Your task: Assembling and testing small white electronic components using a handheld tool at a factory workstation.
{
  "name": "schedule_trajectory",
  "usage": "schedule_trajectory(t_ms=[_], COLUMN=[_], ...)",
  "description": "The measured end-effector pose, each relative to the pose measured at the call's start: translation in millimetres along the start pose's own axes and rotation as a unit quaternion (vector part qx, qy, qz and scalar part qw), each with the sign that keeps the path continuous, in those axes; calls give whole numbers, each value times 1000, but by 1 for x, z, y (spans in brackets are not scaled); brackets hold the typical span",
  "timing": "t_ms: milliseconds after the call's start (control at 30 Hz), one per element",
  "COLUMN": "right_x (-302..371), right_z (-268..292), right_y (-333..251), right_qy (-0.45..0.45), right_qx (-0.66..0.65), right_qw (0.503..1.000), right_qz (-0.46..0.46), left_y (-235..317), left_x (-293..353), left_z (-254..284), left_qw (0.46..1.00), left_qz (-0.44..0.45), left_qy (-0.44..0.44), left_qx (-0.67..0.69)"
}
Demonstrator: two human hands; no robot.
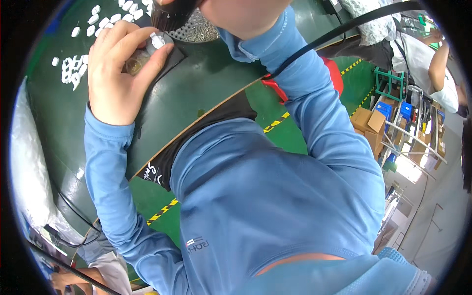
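My left hand (115,69) rests on the green table, thumb and index finger closed on a small white plastic part (156,40). Under its palm a round, yellowish see-through piece (136,62) partly shows. Both are over a dark square pad (172,56). At the top edge, my right hand (243,14) is closed around a black cylindrical tool (172,14), perhaps a power screwdriver. The tool hangs right above the white part; the picture's edge cuts off its upper portion, and its tip cannot be made out. Just behind it sits a perforated dish (201,29) of small metal pieces.
Several loose white plastic parts (91,30) lie on the far left of the table (182,98), with more clustered (74,69) nearer. A black cable (344,29) arcs past my right sleeve. Plastic bags (29,162) line the left. Other people (423,64) are at both sides.
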State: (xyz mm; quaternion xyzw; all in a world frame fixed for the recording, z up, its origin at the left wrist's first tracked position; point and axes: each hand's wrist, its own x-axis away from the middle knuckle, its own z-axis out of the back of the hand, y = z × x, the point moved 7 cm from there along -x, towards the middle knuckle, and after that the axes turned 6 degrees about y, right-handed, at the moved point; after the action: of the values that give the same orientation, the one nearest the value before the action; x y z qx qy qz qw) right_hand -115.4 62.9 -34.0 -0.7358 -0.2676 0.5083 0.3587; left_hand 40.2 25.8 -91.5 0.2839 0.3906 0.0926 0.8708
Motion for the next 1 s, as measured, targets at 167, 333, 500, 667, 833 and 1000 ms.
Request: schedule_trajectory(t_ms=[167, 333, 500, 667, 833, 1000], right_x=[4, 9, 15, 14, 11, 12], right_z=[-8, -18, -29, -31, -41, -39], right_y=[8, 15, 17, -17, -15, 3], right_qy=[-34, -69, -104, -10, -32, -39], right_qx=[-50, -108, -156, 53, -4, -60], right_qw=[998, 991, 980, 997, 995, 997], right_qz=[-17, -38, -62, -58, -96, -14], left_y=[2, 3, 2, 4, -1, -7], left_x=[0, 0, 1, 0, 3, 7], left_z=[0, -1, 0, 2, 4, 1], left_qw=[1000, 1000, 999, 995, 995, 998], left_qz=[-29, -17, 5, -76, -77, -6], left_qy=[11, 2, 0, 58, 56, -25], left_qx=[-4, -15, -32, -12, 27, -65])
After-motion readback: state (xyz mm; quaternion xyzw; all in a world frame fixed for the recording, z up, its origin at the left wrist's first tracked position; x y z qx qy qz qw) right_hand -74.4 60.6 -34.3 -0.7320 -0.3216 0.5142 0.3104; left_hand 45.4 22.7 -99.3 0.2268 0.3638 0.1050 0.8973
